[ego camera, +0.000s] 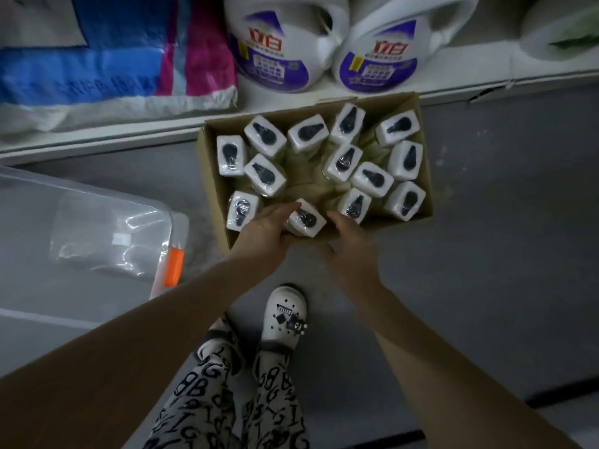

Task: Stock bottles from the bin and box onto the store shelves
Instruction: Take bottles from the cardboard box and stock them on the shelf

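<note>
On the grey floor just toward 12 o'clock from the middle, an open cardboard box (210, 189) holds about a dozen upright bottles (343, 162) with white wrapped caps; at 9 o'clock lies a clear bin (175, 222) whose contents are too faint to tell, and along 12 o'clock the shelf (486, 82) carries two white jugs (282, 43). Both bare arms reach from 6 o'clock to the nearest bottle (306, 218) at the box's near edge. The left hand (269, 231) lays fairly straight fingers against the cap's 9 o'clock side, while the right hand (350, 241) sits just beside its 3 o'clock side, loosely spread and clasping nothing.
</note>
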